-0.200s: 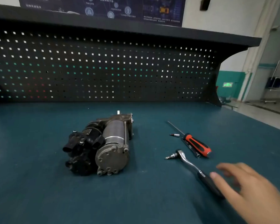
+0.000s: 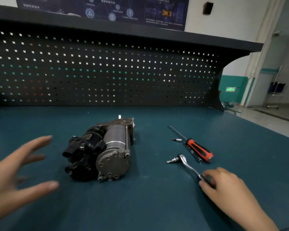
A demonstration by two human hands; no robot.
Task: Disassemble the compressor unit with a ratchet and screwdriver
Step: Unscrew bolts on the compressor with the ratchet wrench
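Ratchet (image 2: 187,165) handle in curled R hand (image 2: 227,189), seemingly gripped; L hand (image 2: 12,177) splayed near compressor (image 2: 103,150).

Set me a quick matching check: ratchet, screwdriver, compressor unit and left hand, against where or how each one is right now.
Things:
1. ratchet
2. screwdriver
3. compressor unit
4. left hand

States:
A. open, fingers spread, holding nothing
B. lying untouched just beyond the ratchet
C. handle pinched by the right hand
D. resting on the teal mat between both hands

Pairs: 1-C, 2-B, 3-D, 4-A
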